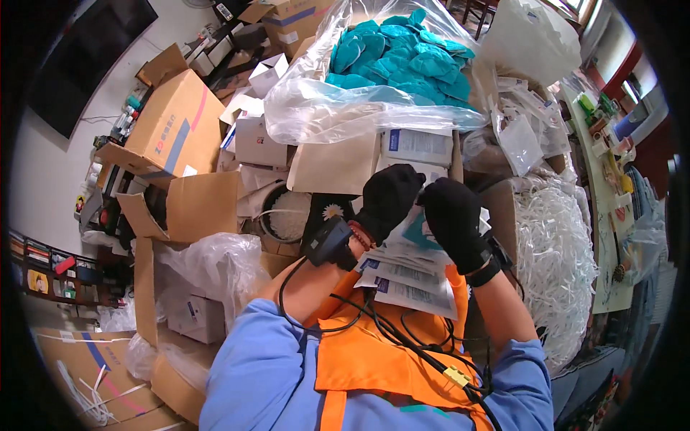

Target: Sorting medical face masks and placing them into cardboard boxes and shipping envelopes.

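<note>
My left hand (389, 202), in a black glove, is closed with its fingers bent in. My right hand (454, 223), gloved the same, is also closed, its fingertips almost meeting the left ones. What they pinch, if anything, is hidden behind the fingers. A teal folded piece (415, 231) shows just below and between them, partly covered by the right hand. Close to my body lies a fanned stack of flat white packets (413, 287) with blue print. Beyond the hands, more white packets (419, 146) lie in an open cardboard box.
Crumpled teal pieces (402, 57) fill a plastic-lined box at the back. White shredded strips (553, 266) fill a box on the right. A round black tub of white granules (289, 215) stands left of my hands. Cartons (176, 122) crowd the left side. Cables (402, 337) cross my orange apron.
</note>
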Tool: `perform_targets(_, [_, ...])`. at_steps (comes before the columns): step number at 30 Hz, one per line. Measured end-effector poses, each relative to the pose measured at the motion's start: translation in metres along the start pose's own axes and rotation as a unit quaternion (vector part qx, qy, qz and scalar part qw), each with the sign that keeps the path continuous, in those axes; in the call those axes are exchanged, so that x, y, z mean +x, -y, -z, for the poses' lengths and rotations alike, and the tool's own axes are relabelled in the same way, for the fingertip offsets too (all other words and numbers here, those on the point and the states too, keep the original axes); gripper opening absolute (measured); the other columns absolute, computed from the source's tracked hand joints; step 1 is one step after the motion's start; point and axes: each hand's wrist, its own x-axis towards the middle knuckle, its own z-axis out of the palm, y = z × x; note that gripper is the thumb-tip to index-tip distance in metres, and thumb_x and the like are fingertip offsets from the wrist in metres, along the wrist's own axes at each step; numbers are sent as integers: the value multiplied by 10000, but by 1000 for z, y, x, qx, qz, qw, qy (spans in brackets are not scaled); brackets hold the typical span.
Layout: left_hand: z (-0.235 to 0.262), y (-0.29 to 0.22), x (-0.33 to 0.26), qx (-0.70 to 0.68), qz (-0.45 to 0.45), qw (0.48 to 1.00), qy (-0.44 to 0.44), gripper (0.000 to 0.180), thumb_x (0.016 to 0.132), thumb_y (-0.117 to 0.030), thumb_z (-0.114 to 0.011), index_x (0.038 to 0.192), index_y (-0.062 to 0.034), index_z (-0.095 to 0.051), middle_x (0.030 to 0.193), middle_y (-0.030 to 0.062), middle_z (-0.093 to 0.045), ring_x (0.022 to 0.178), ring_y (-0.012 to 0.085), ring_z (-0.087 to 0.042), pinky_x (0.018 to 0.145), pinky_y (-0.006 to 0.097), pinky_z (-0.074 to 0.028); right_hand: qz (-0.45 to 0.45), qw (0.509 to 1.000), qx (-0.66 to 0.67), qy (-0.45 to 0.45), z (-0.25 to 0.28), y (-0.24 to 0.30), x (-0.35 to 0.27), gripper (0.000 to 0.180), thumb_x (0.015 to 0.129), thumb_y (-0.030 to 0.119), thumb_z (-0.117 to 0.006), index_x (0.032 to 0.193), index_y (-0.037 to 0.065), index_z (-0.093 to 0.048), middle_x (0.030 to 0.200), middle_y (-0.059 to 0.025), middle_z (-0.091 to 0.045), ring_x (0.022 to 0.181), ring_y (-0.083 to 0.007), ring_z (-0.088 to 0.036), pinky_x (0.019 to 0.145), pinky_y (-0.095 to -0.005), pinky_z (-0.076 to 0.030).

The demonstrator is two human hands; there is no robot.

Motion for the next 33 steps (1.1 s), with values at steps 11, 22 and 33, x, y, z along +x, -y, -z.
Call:
perform_targets(11, [-9,52,3,146,64,981,107,192,918,-208,-547,986,-99,-690,978,143,-684,911,326,-666,800,433,-535,39,992,-107,-50,50,38,13,21,802,104,-658,820,98,-666,767,-103,-593,754,-275,-612,679,-393,-488])
perform_targets(22, [45,-2,27,-354,23,922,155,241,926,-177,-642,1132,-52,-631,1014,105,-687,939,195,-660,859,312,-519,-99,980,163,61,29,-29,7,96,819,97,-704,888,32,-687,875,-150,-663,815,-321,-647,728,-367,-529])
perform_targets(33, [12,-6,11,-261,61,960,86,135,902,-192,-610,891,-64,-653,784,152,-680,744,342,-675,685,412,-544,-75,992,85,46,10,-10,-1,106,765,144,-732,841,73,-711,812,-131,-652,765,-303,-653,674,-394,-528])
